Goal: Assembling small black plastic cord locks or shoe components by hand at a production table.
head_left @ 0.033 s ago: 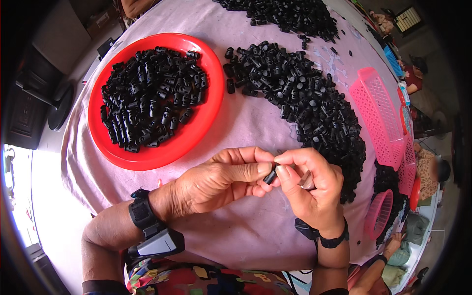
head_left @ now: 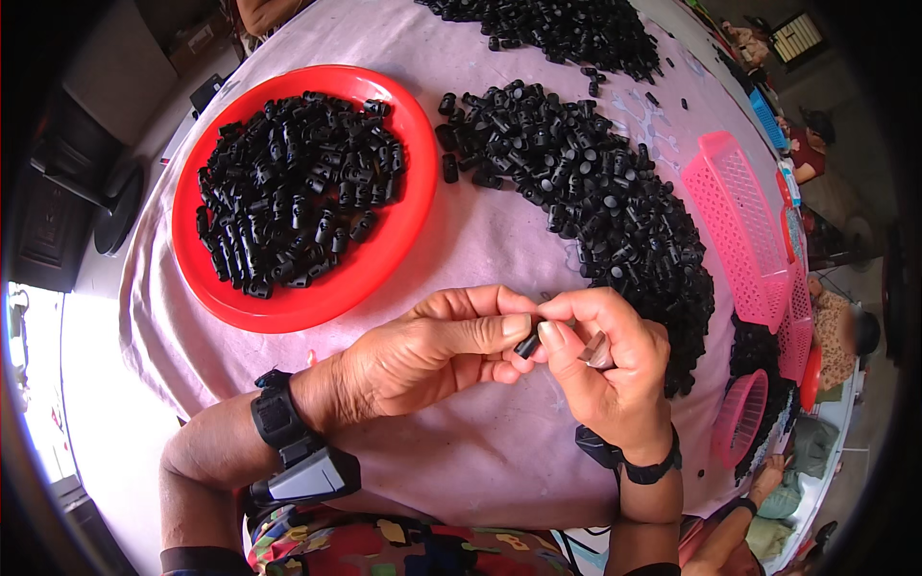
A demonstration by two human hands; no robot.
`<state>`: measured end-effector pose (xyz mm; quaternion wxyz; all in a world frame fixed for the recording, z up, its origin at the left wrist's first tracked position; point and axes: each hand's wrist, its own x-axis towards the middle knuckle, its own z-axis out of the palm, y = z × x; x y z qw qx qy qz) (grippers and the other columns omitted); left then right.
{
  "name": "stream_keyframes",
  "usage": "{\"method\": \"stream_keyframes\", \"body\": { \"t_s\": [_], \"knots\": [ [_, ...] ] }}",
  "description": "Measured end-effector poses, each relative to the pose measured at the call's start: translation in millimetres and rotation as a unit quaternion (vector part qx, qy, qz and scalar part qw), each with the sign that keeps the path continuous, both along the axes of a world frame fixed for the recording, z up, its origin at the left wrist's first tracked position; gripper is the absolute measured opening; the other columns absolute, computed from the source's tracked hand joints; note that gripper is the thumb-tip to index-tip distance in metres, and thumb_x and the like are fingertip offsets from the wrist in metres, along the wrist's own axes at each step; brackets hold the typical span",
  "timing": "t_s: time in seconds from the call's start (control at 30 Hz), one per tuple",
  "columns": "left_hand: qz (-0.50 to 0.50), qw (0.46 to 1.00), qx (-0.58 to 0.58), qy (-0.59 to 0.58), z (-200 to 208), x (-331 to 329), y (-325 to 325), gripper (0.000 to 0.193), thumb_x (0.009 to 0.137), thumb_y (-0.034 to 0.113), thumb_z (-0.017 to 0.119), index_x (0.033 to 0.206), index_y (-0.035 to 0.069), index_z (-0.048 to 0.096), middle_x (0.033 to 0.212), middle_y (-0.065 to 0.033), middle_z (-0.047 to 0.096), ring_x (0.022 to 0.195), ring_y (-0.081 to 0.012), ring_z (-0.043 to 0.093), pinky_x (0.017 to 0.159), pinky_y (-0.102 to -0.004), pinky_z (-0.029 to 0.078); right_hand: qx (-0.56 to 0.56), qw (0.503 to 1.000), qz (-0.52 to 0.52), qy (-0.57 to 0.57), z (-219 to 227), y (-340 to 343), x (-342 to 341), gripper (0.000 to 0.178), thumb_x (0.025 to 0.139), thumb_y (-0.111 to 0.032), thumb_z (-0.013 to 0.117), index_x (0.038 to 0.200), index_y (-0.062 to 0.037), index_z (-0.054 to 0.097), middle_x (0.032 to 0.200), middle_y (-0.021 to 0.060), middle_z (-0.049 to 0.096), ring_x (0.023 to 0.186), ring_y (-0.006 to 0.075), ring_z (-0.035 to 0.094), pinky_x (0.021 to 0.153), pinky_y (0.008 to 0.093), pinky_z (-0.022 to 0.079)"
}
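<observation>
My left hand (head_left: 408, 360) is closed, with thumb and fingers pinching a small black plastic cord lock (head_left: 525, 347). My right hand (head_left: 624, 370) meets it from the other side, its thumb and forefinger closed at the upper end of the cord lock. What those fingertips grip there is hidden. Inside the curled right fingers sits a small brownish-grey flat piece (head_left: 596, 350). Ahead and to the left, a round red tray (head_left: 418, 163) holds many similar black cord locks (head_left: 298, 182). A long heap of loose black pieces (head_left: 615, 192), some with grey round ends, lies beyond my right hand.
Another black heap (head_left: 567, 34) lies at the far side of the pink cloth (head_left: 499, 230). Pink perforated baskets (head_left: 735, 226) stand at the right, with a round pink basket (head_left: 740, 418) nearer. Other people sit along the right side; a co-worker's arm (head_left: 725, 533) shows at lower right.
</observation>
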<state>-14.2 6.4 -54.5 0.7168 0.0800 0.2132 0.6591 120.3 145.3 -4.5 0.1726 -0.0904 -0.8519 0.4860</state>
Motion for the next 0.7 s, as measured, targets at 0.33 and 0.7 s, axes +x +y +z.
{"method": "stream_keyframes", "body": {
  "t_s": [0.33,0.7],
  "knots": [
    [0.018,0.997,-0.023,0.065,6.3,-0.2,-2.7,0.027,0.091,0.005,0.059,0.118,0.002,0.057,0.111,-0.0054,0.061,0.099,-0.0123,0.059,0.090,-0.0276,0.048,0.004,1.000,-0.015,0.011,-2.0,-2.2,-1.8,0.014,0.084,0.000,0.067,0.095,-0.0007,0.058,0.077,0.0095,0.067,0.072,0.0166,0.071,0.060,0.0246,0.054],
    [0.024,0.997,-0.016,0.068,9.0,-2.1,-4.8,0.030,0.088,0.001,0.060,0.118,0.003,0.057,0.114,-0.0066,0.061,0.101,-0.0132,0.060,0.091,-0.0283,0.048,0.007,0.999,-0.005,0.038,1.2,-0.1,-2.3,0.014,0.085,0.003,0.066,0.097,0.0005,0.059,0.077,0.0088,0.067,0.068,0.0117,0.069,0.058,0.0226,0.053]
  ]
}}
